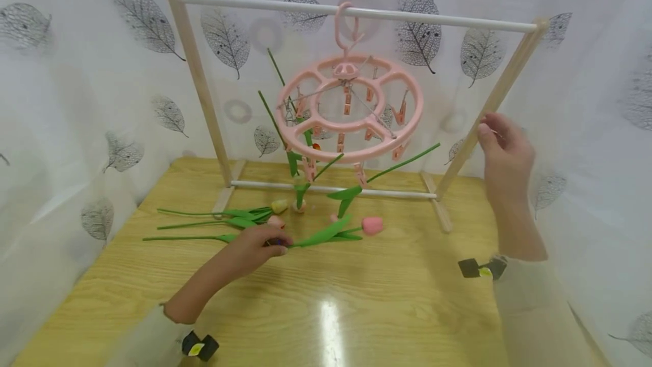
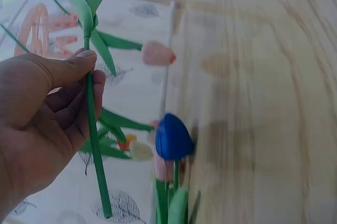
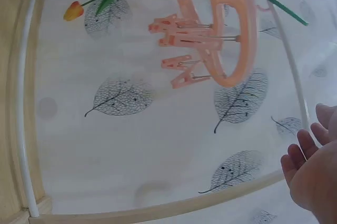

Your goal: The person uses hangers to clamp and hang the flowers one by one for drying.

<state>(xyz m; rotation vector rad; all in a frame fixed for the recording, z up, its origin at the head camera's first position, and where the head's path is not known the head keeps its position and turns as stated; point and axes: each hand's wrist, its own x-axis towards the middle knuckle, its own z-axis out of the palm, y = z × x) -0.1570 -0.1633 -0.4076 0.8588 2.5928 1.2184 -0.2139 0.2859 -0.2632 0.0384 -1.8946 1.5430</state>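
My left hand (image 1: 257, 251) pinches the green stem of a pink artificial tulip (image 1: 372, 226) between thumb and fingers, low over the table. In the left wrist view the stem's cut end (image 2: 107, 211) hangs below the grip. Just past that hand, a blue tulip (image 2: 175, 137) lies with others, mostly hidden by the hand in the head view. My right hand (image 1: 508, 163) is raised beside the rack's right wooden post (image 1: 471, 135), fingers loosely bent and holding nothing; contact with the post cannot be told. A round pink clip hanger (image 1: 416, 98) hangs from the rack with several tulips clipped head-down.
The rack's white top rod (image 1: 265, 5) carries the hanger's hook. Its left post (image 1: 201, 84) and lower rod (image 1: 265, 186) stand at the back of the wooden table (image 1: 397, 293). Several tulips, one yellow (image 1: 279, 206), lie at left. A leaf-print curtain (image 1: 66, 101) surrounds the table.
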